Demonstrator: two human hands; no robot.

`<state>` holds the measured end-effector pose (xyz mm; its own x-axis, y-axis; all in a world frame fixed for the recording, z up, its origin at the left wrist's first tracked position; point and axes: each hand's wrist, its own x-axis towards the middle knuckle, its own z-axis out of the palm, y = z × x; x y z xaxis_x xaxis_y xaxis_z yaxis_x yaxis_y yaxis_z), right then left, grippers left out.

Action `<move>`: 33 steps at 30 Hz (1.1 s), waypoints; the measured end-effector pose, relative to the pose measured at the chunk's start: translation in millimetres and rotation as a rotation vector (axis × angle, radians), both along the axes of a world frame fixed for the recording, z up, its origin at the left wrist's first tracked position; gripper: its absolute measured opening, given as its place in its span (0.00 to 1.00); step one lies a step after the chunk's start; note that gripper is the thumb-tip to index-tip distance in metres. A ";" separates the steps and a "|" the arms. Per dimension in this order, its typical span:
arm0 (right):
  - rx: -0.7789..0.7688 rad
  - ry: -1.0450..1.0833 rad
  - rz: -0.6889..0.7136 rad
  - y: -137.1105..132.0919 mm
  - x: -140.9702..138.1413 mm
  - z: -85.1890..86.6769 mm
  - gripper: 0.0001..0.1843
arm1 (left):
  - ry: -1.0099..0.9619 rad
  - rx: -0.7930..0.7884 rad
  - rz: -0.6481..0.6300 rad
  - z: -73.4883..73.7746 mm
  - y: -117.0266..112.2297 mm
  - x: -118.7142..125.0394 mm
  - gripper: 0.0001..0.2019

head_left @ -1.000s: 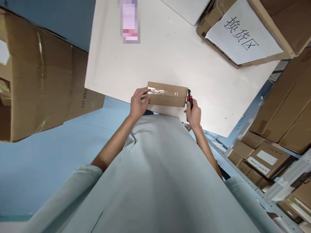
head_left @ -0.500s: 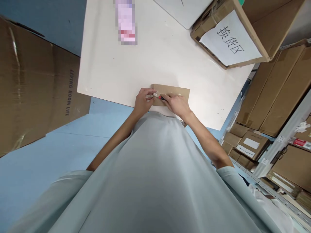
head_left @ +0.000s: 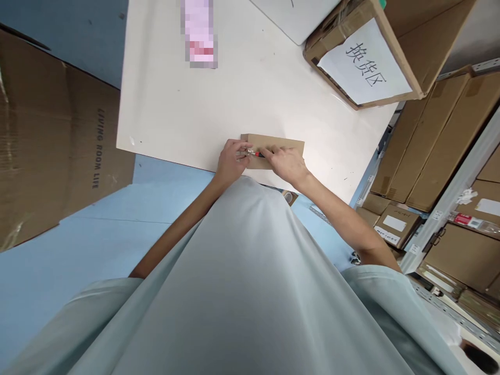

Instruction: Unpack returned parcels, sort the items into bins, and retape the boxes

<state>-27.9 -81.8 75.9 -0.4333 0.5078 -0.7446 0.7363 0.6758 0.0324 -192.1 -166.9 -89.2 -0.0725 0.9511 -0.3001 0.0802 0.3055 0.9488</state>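
Observation:
A small flat cardboard box (head_left: 277,141) lies near the front edge of the white table. At its left end, my left hand (head_left: 231,160) has its fingers closed around a shiny bit of clear tape (head_left: 250,151). My right hand (head_left: 288,164) rests over the right part of the box, gripping a small red-and-black tool (head_left: 258,154) with a metal tip. That tip points left and meets the tape between my left fingers. Most of the tool's handle is hidden under my right fingers.
An open carton (head_left: 363,62) with a handwritten paper sign stands at the table's back right. A pixelated pink item (head_left: 200,31) lies at the back left. A large carton (head_left: 82,130) is left of the white table (head_left: 164,114). Shelves with boxes (head_left: 422,140) line the right.
The view has shifted slightly, and a tape roll now shows below the table edge. Both hands stay at the box, with the tool tip still at the tape.

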 end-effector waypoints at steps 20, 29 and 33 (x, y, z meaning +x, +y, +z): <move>0.006 0.017 0.037 18.5 96.8 -6.6 0.35 | 0.131 -0.059 0.045 15.5 -2.6 -0.7 0.19; 0.047 0.046 0.000 35.7 203.9 -25.1 0.28 | 0.153 -0.140 0.201 17.5 -1.1 6.5 0.19; 0.047 0.216 -0.069 41.7 228.7 -59.7 0.25 | 0.178 -0.185 0.239 16.0 -0.8 8.1 0.18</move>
